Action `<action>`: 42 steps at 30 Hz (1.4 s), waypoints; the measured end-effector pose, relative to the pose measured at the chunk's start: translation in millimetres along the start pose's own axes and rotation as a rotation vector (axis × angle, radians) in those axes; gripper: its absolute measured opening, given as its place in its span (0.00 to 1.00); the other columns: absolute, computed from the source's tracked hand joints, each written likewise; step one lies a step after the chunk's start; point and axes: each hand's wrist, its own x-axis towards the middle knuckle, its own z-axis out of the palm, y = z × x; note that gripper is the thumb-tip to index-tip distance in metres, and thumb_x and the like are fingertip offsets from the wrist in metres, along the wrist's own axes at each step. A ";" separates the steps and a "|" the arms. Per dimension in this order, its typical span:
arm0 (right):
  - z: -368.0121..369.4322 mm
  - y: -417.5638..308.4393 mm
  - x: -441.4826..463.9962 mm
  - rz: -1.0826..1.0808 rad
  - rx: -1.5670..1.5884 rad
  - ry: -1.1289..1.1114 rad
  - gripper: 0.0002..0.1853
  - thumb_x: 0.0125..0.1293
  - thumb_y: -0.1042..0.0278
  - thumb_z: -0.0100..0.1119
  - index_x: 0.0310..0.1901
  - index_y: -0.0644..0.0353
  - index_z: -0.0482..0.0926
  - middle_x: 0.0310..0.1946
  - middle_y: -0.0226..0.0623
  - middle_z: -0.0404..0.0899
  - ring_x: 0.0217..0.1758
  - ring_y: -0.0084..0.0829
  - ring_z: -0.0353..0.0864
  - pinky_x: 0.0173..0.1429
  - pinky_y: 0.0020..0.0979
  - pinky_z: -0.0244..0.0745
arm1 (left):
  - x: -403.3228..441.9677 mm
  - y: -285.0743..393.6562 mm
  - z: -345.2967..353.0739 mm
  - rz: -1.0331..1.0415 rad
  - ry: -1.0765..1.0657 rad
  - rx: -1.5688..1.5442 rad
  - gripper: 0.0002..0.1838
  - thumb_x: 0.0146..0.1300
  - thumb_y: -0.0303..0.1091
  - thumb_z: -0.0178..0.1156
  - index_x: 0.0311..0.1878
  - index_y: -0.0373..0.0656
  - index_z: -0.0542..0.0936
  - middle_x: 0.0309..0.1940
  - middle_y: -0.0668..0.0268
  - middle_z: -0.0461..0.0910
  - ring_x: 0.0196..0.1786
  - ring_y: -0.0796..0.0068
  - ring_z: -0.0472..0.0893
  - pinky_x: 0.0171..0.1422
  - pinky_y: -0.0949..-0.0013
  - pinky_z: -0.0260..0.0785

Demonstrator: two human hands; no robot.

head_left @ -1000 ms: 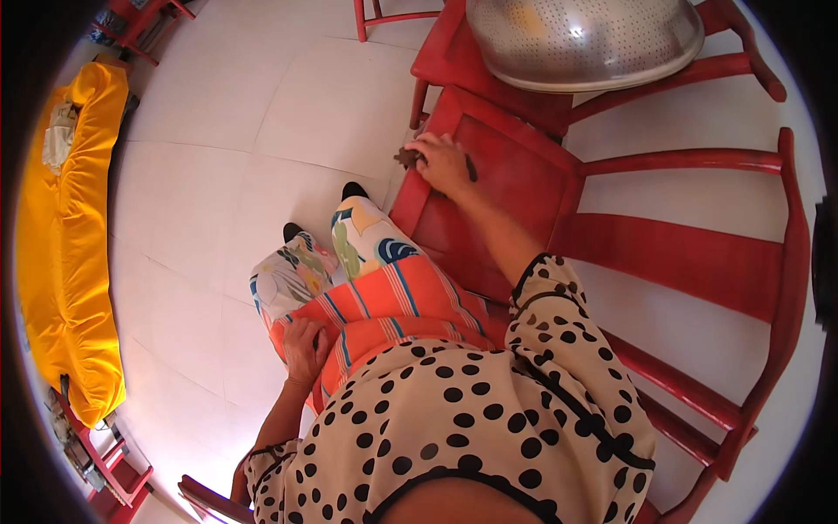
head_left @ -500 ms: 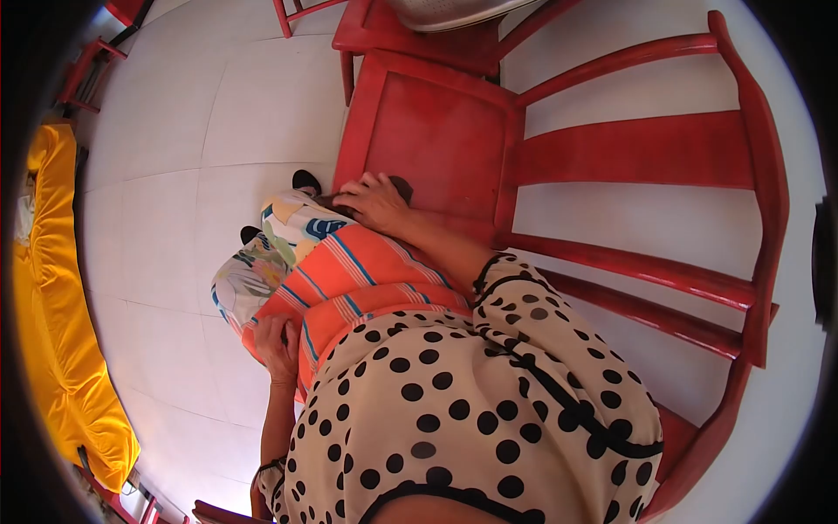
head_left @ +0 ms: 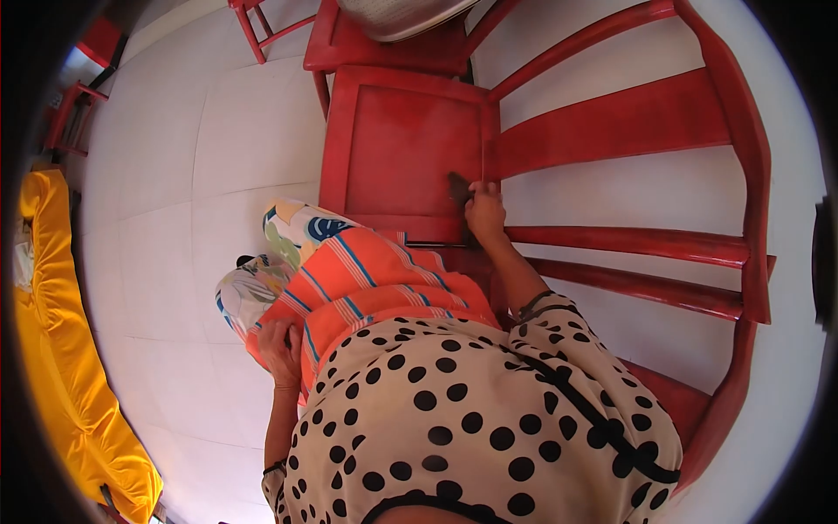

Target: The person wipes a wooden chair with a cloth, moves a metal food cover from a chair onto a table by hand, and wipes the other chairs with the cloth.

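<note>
My right hand [head_left: 485, 211] is closed on a dark brown cloth [head_left: 460, 187], at the edge of a red wooden chair's seat [head_left: 406, 144], beside the backrest. Part of the cloth shows past the fingers and lies against the seat; the rest is hidden by the hand. Over my lap lies an orange apron [head_left: 367, 262] with blue and white stripes. My left hand [head_left: 279, 351] is on its left side, fingers curled onto the fabric. Its fingertips are partly hidden.
The chair's red slatted backrest [head_left: 611, 122] stands along the white wall at right. Ahead is a second red chair [head_left: 384, 54] with a metal basin [head_left: 401, 19] on it. A yellow-covered piece of furniture [head_left: 65, 349] runs along the left, across the pale tiled floor [head_left: 157, 262].
My right hand has moved from the near left part of the seat rightward to the backrest side, taking the dark cloth with it. My left hand stays on the apron. The view has shifted slightly.
</note>
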 end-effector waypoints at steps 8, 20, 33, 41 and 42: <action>25.2 -9.2 29.0 -0.102 0.048 0.170 0.19 0.58 0.72 0.63 0.53 0.54 0.77 0.49 0.44 0.75 0.50 0.51 0.78 0.53 0.49 0.78 | -5.6 -2.1 5.0 -0.009 0.011 0.022 0.01 0.62 0.24 0.57 0.36 0.38 0.78 0.30 0.58 0.75 0.37 0.54 0.74 0.44 0.57 0.63; 6.3 -21.3 218.0 0.070 0.021 0.228 0.18 0.59 0.67 0.67 0.51 0.61 0.81 0.53 0.51 0.78 0.54 0.52 0.81 0.57 0.51 0.78 | 0.3 0.9 5.8 -0.048 -0.049 0.081 0.01 0.60 0.24 0.59 0.35 0.40 0.78 0.29 0.58 0.75 0.36 0.54 0.74 0.43 0.57 0.63; 24.1 -19.2 225.6 0.290 -0.114 0.240 0.26 0.61 0.60 0.63 0.57 0.68 0.75 0.53 0.51 0.78 0.59 0.54 0.77 0.60 0.51 0.76 | 8.5 2.8 -0.4 -0.064 -0.090 0.115 0.03 0.59 0.26 0.61 0.36 0.40 0.78 0.31 0.59 0.75 0.37 0.55 0.74 0.44 0.57 0.63; 38.5 -23.5 251.0 -0.147 0.000 0.429 0.18 0.58 0.71 0.64 0.50 0.66 0.81 0.49 0.52 0.82 0.53 0.52 0.81 0.57 0.49 0.78 | 15.4 4.8 -5.4 -0.086 -0.139 0.134 0.04 0.57 0.26 0.62 0.36 0.41 0.79 0.31 0.60 0.75 0.36 0.56 0.74 0.43 0.58 0.62; 33.6 -20.1 261.6 -0.118 0.036 0.406 0.17 0.59 0.70 0.63 0.49 0.67 0.81 0.49 0.53 0.82 0.53 0.53 0.82 0.56 0.49 0.78 | 17.5 7.0 -5.0 -0.071 -0.124 0.139 0.04 0.57 0.26 0.62 0.36 0.41 0.79 0.30 0.60 0.75 0.36 0.56 0.74 0.42 0.57 0.62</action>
